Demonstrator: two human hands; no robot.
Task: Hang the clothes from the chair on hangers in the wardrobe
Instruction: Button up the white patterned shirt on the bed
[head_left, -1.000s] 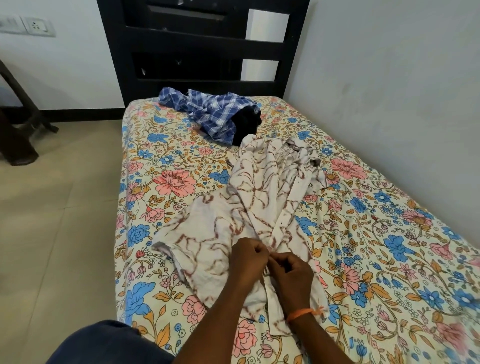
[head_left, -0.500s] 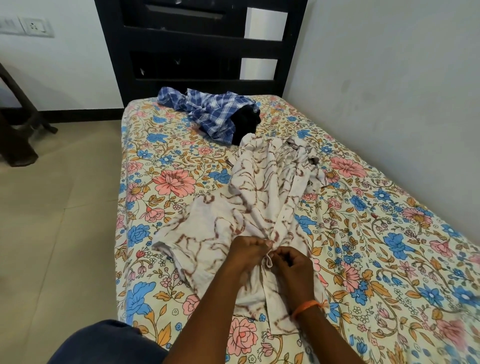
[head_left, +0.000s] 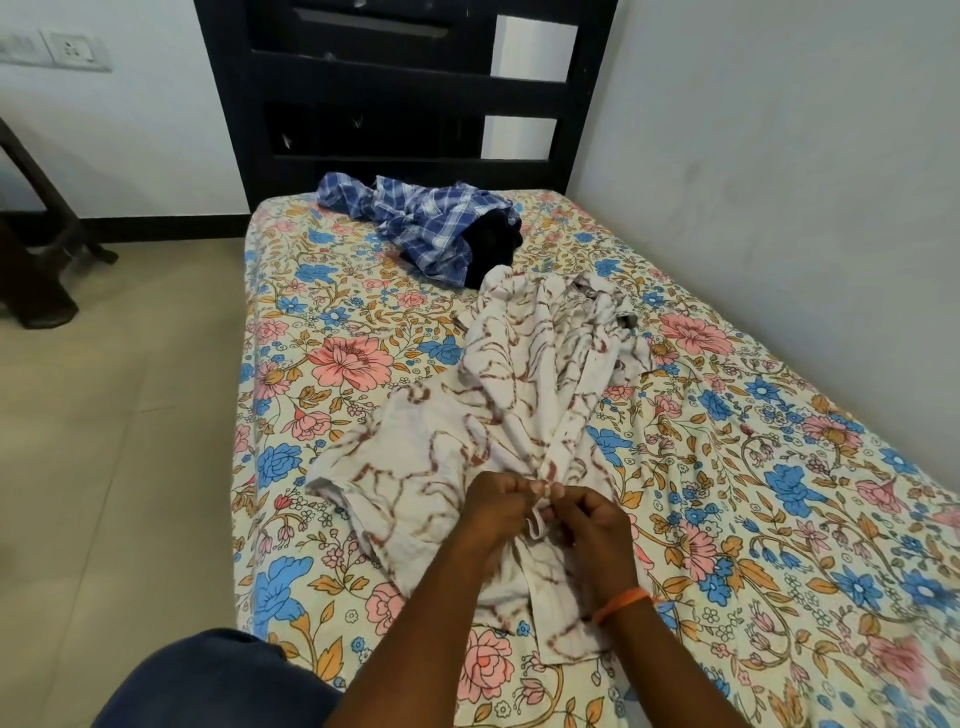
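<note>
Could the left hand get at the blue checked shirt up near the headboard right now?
Probably not straight away: the left hand pinches the white patterned shirt, as does the right hand. The blue checked shirt lies uncovered at the bed's far end, likely needing a lean.

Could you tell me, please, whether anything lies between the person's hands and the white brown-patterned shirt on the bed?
Nothing visible does: the left hand and right hand both already pinch the front edge of the white brown-patterned shirt.
</note>
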